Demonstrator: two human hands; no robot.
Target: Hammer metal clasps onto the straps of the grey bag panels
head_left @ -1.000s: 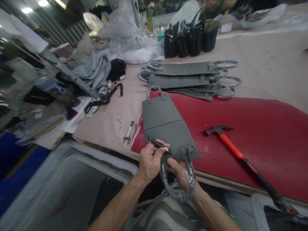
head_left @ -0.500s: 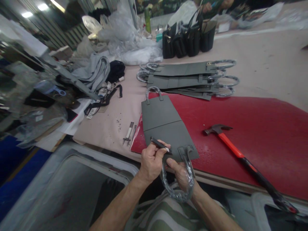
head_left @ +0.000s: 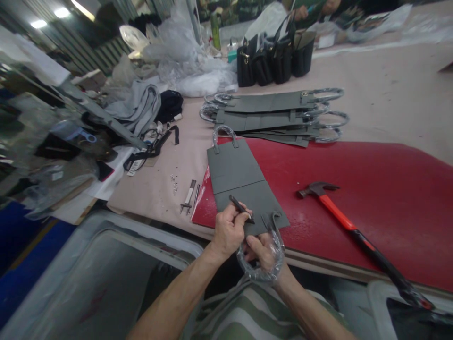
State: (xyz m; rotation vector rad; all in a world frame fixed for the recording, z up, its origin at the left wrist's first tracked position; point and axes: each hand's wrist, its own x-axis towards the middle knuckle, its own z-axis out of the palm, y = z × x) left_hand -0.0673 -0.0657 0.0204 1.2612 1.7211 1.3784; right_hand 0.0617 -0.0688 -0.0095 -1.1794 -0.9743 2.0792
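Observation:
A grey bag panel (head_left: 237, 165) lies with a crease across it, its near edge at the table's front. My left hand (head_left: 228, 229) pinches a short, dark, narrow strip (head_left: 239, 205) over the panel's near part; whether the strip joins the handle is unclear. At the panel's near edge, my right hand (head_left: 264, 250) is closed, thumb on top and fingers partly hidden below. The plastic-wrapped near handle (head_left: 264, 274) loops around that hand, its right tab against the panel. Another wrapped handle (head_left: 224, 130) is fixed at the far end.
A red mat (head_left: 339, 174) lies under the panel, bearing a claw hammer (head_left: 336, 210). More grey panels (head_left: 262, 120) are stacked behind. Left are small metal tools (head_left: 188, 197) and tiny bits. Black bags (head_left: 276, 61) stand farther back, near another person's hands (head_left: 314, 9). A grey bin (head_left: 116, 222) is front left.
My left hand has shifted slightly right and up, with the dark strip tilted more steeply. The near handle has risen a little with my right hand.

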